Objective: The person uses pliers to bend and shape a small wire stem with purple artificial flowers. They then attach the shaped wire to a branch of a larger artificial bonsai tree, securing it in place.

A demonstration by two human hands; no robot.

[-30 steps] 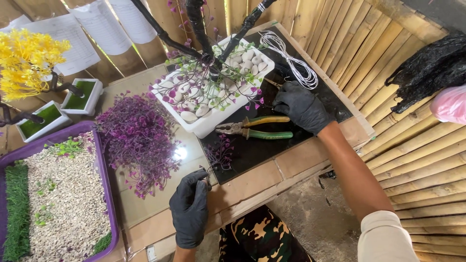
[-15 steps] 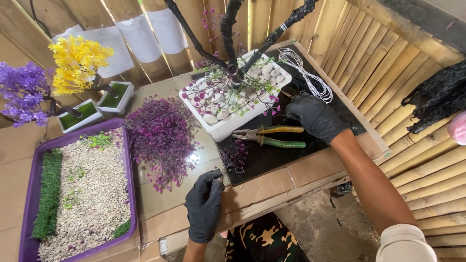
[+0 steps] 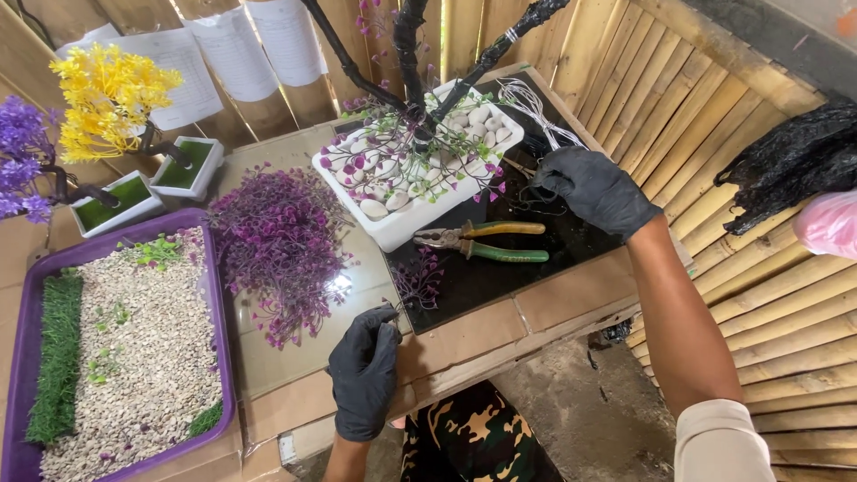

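Both hands wear black gloves. My left hand (image 3: 364, 370) rests near the table's front edge, fingers pinched on the stem of a small purple sprig (image 3: 418, 278) lying on the dark glass. My right hand (image 3: 591, 189) reaches to the far right of the table, fingers closed on thin dark wire beside a coil of white wire (image 3: 534, 109). Between the hands lie pliers (image 3: 482, 242) with yellow and green handles. A white rectangular pot (image 3: 406, 214) filled with white pebbles holds a black artificial tree trunk (image 3: 410, 54).
A heap of purple artificial foliage (image 3: 281, 241) lies left of the pot. A purple tray (image 3: 219, 321) of gravel with green turf strips sits at the left. Small potted yellow (image 3: 107, 94) and purple (image 3: 22, 156) trees stand behind it. Bamboo walls surround the table.
The view has shifted, so the table sits further right in frame. My right hand moved from near the pliers toward the wire at the far right. My left hand stays at the front edge.
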